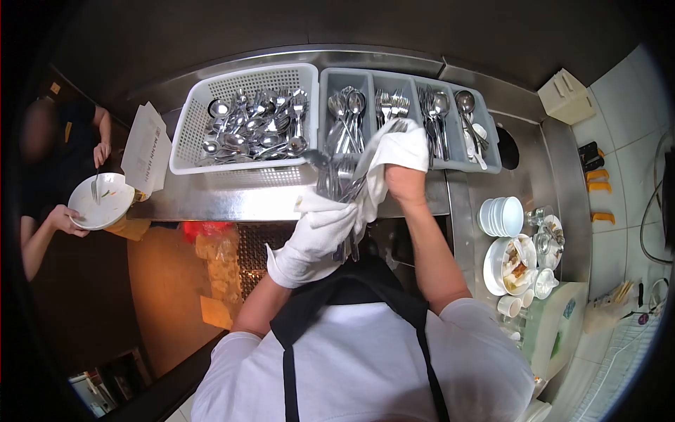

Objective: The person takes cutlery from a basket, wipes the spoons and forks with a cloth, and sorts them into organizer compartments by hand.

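Note:
A bunch of forks (336, 177) is gripped in my left hand (306, 247), which is wrapped in a white cloth (402, 146). The tines point up and away from me, and handle ends stick out below. My right hand (406, 184) is closed on another part of the cloth, around or beside the upper part of the bunch. Folds hide most of the fingers of both hands. Just beyond them stands a grey cutlery tray (415, 79) with compartments of spoons (347, 105), forks (391, 103) and other cutlery.
Left of the tray, a white perforated basket (184, 141) holds mixed cutlery. A white box (148, 149) stands beside it. Stacked bowls (500, 216), used dishes and cups (509, 305) crowd the right counter. At far left, another person holds a plate (112, 200) and a fork.

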`<state>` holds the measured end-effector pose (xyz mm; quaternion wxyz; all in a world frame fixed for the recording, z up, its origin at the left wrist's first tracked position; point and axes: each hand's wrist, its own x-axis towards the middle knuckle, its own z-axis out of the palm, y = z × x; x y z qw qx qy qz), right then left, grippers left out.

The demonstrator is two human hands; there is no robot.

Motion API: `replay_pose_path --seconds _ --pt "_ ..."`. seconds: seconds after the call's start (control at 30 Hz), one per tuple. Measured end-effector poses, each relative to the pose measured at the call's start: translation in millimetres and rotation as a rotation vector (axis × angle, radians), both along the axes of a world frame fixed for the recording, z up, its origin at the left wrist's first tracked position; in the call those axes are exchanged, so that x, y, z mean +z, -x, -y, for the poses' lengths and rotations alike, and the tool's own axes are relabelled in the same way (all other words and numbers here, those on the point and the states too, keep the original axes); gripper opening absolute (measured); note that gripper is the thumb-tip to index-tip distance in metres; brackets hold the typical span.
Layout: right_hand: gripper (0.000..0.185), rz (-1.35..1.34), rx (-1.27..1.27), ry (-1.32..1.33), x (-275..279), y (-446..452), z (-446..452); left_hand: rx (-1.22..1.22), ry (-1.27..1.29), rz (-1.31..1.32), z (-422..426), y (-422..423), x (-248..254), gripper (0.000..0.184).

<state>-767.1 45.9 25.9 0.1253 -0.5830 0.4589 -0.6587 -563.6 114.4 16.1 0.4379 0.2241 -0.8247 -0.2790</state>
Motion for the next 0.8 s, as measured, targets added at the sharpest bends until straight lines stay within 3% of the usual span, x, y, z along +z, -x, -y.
replay_pose_path --seconds 0.03,0.07,0.1,0.17,0.2,0.3,0.33,0.37,0.4,0.47,0.5,0.57,0.6,0.67,0.7,0.73,0.8 --pt "0.01 0.136 0.08 -0.029 14.4 0.6 1.0 -0.063 -0.413 -0.1 -3.4 3.5 -13.1 0.022" --pt "0.012 0.126 0.174 -0.162 31.5 7.8 -6.0 -0.094 -0.908 -0.382 -6.7 7.0 -26.3 0.019" --pt "0.013 -0.062 0.099 -0.093 25.8 16.9 -4.4 -0.003 -1.276 -0.673 -10.2 10.6 -39.6 0.016" --pt "0.014 -0.435 -0.048 0.047 3.5 33.7 3.5 0.054 -1.298 -0.884 -15.4 15.3 30.8 0.012" --pt "0.014 -0.438 -0.118 0.066 1.0 33.3 5.7 0.11 -1.149 -0.814 -13.6 20.1 21.4 0.013" --pt "0.012 -0.424 -0.135 0.136 -5.5 26.6 10.7 0.008 -1.198 -0.631 -14.6 4.4 15.0 0.013" --pt "0.015 -0.486 -0.127 0.183 -5.5 25.4 9.1 -0.001 -1.086 -0.602 -18.1 5.7 31.7 0.012" --pt "0.018 -0.137 -0.061 0.002 -27.9 20.3 11.0 0.013 -1.067 -0.594 -19.8 4.8 28.0 0.012" --pt "0.022 0.212 0.006 -0.179 -68.2 9.9 14.6 0.108 -0.722 -0.404 -18.5 6.3 31.2 0.012" --pt "0.025 0.475 0.11 -0.367 -89.5 -13.7 4.5 0.239 -0.301 -0.213 -16.7 7.8 17.7 0.01" --pt "0.024 0.39 0.146 -0.369 -78.3 -28.6 -6.3 0.279 -0.224 -0.212 -12.7 7.1 -16.7 0.01" --pt "0.023 0.225 0.207 -0.374 -50.4 -53.8 -26.7 0.243 -0.325 -0.236 -4.8 -2.3 -67.3 0.009" --pt "0.023 0.143 0.234 -0.379 -45.4 -57.7 -31.4 0.166 -0.505 -0.259 -2.1 -13.0 -86.7 0.016" --pt "0.025 0.324 0.275 -0.543 -52.2 -47.5 -23.1 0.189 -0.58 -0.44 -9.7 -2.1 -29.3 0.012" --pt "0.027 0.414 0.298 -0.622 -50.6 -44.9 -21.1 0.212 -0.622 -0.442 -10.2 -0.6 -30.1 0.013" --pt "0.027 0.267 0.299 -0.63 -39.8 -49.6 -26.4 0.236 -0.661 -0.444 -9.4 0.5 -31.7 0.013" --pt "0.025 0.179 0.229 -0.415 -70.2 -65.6 -28.8 0.275 -0.711 -0.545 -3.8 7.7 -37.0 0.017"
